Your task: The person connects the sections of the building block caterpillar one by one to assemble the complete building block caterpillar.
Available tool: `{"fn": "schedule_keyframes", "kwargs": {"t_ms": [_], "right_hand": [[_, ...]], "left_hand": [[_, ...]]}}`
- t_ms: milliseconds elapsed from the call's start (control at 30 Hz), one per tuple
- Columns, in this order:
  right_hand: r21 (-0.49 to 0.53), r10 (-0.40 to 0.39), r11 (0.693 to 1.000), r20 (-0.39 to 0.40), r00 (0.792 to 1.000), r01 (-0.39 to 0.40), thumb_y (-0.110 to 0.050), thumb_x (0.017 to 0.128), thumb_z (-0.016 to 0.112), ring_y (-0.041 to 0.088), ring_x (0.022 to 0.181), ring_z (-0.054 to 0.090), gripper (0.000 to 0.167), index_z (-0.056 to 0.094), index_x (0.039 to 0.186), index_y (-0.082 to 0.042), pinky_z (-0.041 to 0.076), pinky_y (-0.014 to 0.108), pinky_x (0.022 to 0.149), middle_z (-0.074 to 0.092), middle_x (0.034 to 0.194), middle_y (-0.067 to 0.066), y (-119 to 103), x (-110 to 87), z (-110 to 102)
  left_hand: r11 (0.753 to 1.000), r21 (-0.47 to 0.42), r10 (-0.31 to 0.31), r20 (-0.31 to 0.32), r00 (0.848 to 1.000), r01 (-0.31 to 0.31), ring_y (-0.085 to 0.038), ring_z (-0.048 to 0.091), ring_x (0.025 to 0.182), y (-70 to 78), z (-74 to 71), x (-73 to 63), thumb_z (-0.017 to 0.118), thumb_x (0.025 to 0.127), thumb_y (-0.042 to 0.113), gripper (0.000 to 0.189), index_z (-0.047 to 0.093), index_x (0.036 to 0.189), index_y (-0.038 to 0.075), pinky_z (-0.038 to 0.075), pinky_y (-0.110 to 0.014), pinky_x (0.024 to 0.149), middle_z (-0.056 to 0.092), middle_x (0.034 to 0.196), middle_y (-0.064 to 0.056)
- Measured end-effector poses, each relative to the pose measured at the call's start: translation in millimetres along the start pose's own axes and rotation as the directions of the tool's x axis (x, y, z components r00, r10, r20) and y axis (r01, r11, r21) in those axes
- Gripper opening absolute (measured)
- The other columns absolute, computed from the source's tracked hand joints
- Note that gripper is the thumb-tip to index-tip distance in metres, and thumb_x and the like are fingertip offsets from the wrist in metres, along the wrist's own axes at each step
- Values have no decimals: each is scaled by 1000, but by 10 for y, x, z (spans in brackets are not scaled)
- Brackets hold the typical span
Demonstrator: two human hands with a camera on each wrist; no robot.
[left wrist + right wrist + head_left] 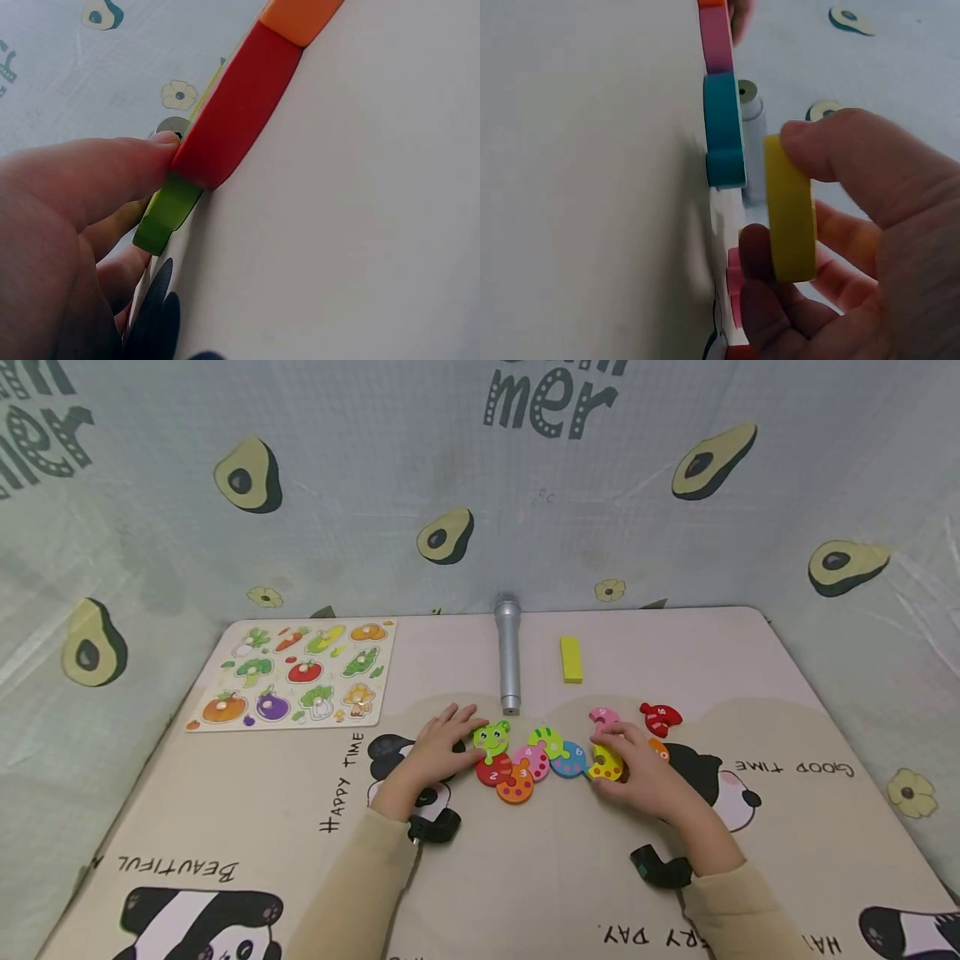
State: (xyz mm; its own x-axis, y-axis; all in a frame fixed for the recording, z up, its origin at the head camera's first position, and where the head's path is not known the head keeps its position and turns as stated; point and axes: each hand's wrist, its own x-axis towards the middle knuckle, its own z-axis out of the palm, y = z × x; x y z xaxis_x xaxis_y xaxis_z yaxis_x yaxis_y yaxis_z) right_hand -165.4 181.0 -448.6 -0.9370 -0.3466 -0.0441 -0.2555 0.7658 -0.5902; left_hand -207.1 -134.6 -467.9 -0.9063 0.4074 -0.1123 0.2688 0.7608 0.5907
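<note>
In the head view, a row of joined wooden caterpillar puzzle pieces lies mid-table. My left hand [437, 750] holds the green caterpillar head piece [491, 739] at the row's left end, thumb on one side and fingers on the other; the thumb tip also meets the red piece [238, 105]. Beside the head are an orange piece [515, 785], a pink piece [536, 761], a light green piece [547, 742] and a blue piece [570, 761]. My right hand [647, 773] pinches a yellow piece [790, 217] just right of the blue one, raised off the table in the right wrist view.
Loose pieces lie past my right hand: pink [602, 718], red [661, 719] and a partly hidden orange one [659, 748]. Farther back are a silver microphone [508, 652] and a yellow block [572, 660]. A vegetable puzzle board [341, 697] lies at the back left.
</note>
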Motion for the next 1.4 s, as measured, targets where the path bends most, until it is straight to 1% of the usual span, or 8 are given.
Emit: {"fn": "schedule_keyframes", "kwargs": {"t_ms": [167, 267, 433, 733, 933, 1133, 1267, 1400], "right_hand": [[4, -25, 1000, 16, 1000, 25, -28, 76, 71, 30, 115, 43, 56, 52, 126, -10, 45, 49, 92, 40, 126, 10, 13, 15, 48], [16, -31, 999, 28, 999, 30, -34, 75, 72, 29, 117, 42, 59, 52, 126, -10, 43, 50, 94, 40, 127, 10, 14, 22, 61], [16, -38, 999, 28, 999, 38, -39, 73, 72, 29, 114, 45, 64, 52, 127, -9, 43, 50, 95, 42, 125, 11, -10, 27, 62], [-25, -39, 999, 25, 999, 40, -39, 72, 73, 30, 113, 46, 65, 53, 126, -10, 43, 50, 94, 44, 124, 12, -31, 31, 75], [-25, -43, 999, 20, 999, 43, -38, 72, 73, 31, 113, 46, 66, 52, 128, -11, 43, 51, 94, 43, 124, 12, -28, 20, 78], [-30, -33, 999, 11, 999, 33, -40, 72, 73, 31, 111, 46, 66, 53, 127, -10, 44, 50, 92, 43, 121, 13, -15, 15, 91], [-40, -12, 999, 11, 1000, 12, -42, 72, 72, 27, 105, 48, 66, 53, 127, -9, 47, 47, 89, 44, 116, 12, -16, 8, 102], [-52, 1, 999, 11, 1000, -1, -43, 71, 72, 25, 103, 48, 66, 54, 125, -9, 49, 45, 88, 44, 113, 10, -18, -2, 122]], "left_hand": [[1000, -3, -1, -9, 1000, 1, -25, 9, 142, -6, -6, -4, 56, 85, 40, 51, 47, 133, 23, 5, -51, 113, 26, 150, -1], [1000, -1, -4, -11, 1000, 4, -24, 9, 142, -12, -6, -1, 56, 85, 41, 51, 47, 133, 23, 5, -50, 113, 26, 150, 0], [1000, 0, -7, -7, 1000, 7, -24, 9, 142, -15, -12, 4, 56, 85, 41, 52, 47, 133, 24, 5, -50, 113, 26, 150, 0], [1000, -8, -5, -2, 1000, 5, -24, 8, 142, 5, -34, 1, 57, 85, 40, 52, 46, 133, 23, 4, -50, 113, 26, 150, 0], [1000, -5, -15, 6, 1000, 15, -23, 8, 142, 6, -30, 7, 56, 85, 41, 52, 46, 134, 24, 4, -50, 113, 25, 150, 0], [1000, -1, -13, 6, 1000, 13, -24, 8, 142, 11, -24, 12, 56, 85, 41, 53, 46, 134, 24, 4, -50, 113, 25, 150, 0], [1000, -3, -10, 4, 1000, 10, -24, 8, 142, 11, -21, 5, 56, 85, 41, 53, 46, 133, 23, 4, -50, 113, 25, 150, 0], [1000, -8, -11, 9, 1000, 11, -24, 8, 142, 7, -16, -1, 56, 85, 41, 53, 46, 134, 23, 4, -50, 113, 25, 150, 0]]}}
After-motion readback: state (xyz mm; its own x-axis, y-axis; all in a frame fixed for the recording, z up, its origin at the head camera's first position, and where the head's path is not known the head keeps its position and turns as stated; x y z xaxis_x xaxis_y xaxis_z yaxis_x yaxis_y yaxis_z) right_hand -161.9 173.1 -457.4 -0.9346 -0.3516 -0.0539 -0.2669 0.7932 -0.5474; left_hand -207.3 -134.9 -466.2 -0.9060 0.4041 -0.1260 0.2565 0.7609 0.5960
